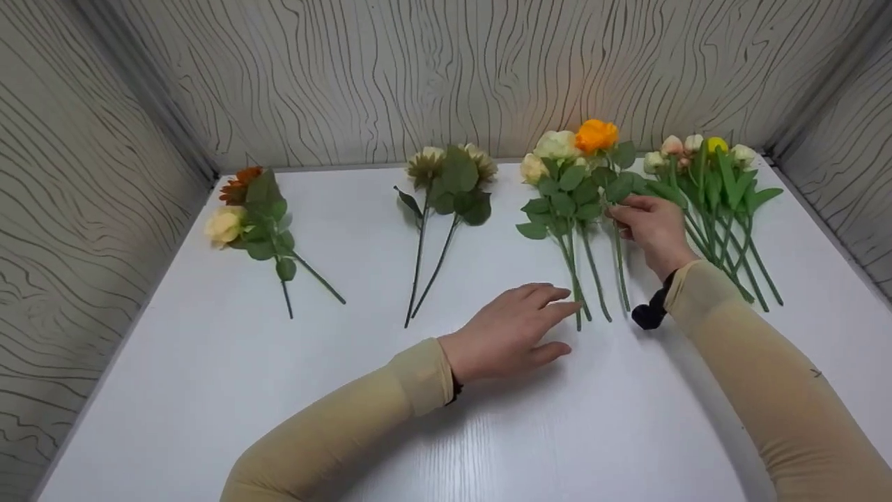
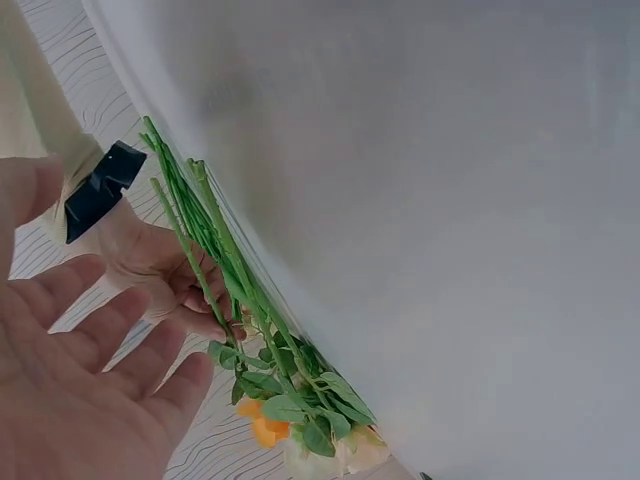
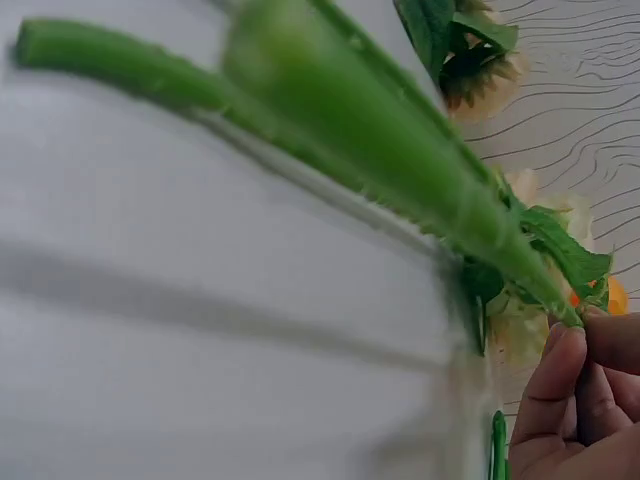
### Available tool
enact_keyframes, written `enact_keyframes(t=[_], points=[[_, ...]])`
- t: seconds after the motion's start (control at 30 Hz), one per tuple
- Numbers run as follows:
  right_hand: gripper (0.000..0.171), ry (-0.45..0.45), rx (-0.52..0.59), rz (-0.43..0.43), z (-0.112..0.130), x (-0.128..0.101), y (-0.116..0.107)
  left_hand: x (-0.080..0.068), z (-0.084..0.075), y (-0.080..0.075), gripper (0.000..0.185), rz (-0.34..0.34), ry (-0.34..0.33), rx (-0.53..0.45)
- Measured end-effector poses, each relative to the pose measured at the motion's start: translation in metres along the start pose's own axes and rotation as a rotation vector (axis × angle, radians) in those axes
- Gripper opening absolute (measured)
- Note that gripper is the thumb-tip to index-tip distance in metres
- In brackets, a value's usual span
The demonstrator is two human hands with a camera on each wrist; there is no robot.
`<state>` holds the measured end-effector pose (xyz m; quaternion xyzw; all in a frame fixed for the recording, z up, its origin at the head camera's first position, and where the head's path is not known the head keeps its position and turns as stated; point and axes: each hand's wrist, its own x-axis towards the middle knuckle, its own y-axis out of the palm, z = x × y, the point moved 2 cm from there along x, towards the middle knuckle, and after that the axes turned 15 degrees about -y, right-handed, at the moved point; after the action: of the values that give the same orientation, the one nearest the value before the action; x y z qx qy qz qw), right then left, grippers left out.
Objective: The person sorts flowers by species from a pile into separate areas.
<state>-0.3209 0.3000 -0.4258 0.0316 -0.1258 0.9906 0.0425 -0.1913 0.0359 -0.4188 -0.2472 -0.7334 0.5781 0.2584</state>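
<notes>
Right of centre, my right hand (image 1: 651, 230) pinches the rose bunch (image 1: 575, 195) by a stem to steady it; my left hand (image 1: 512, 335), fingers relaxed, rests at its stem ends on the surface (image 1: 279, 390).

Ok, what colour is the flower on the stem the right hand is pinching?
Orange flower, pinched lower down by the right hand; clearest in the head view.

Blurred stems (image 3: 330, 130), right wrist view
</notes>
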Motion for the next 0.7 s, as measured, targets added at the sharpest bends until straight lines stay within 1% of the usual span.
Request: enact_keyframes(t=[0.17, 0.37, 0.43, 0.57, 0.7], points=[[0.044, 0.008, -0.150, 0.088, -0.012, 0.004, 0.000, -0.001, 0.002, 0.001, 0.057, 0.020, -0.001, -0.007], [0.042, 0.021, -0.200, 0.180, -0.014, 0.007, 0.003, -0.001, 0.004, 0.002, 0.056, 0.043, -0.015, -0.009], [0.039, 0.020, -0.237, 0.205, -0.012, 0.007, 0.004, -0.001, 0.005, 0.003, 0.055, 0.044, -0.021, -0.010], [0.035, 0.009, -0.318, 0.235, -0.009, 0.006, 0.006, -0.002, 0.008, 0.003, 0.055, 0.053, -0.039, -0.014], [0.038, 0.002, -0.323, 0.234, -0.009, 0.004, 0.005, -0.004, 0.013, 0.001, 0.055, 0.053, -0.060, -0.009]])
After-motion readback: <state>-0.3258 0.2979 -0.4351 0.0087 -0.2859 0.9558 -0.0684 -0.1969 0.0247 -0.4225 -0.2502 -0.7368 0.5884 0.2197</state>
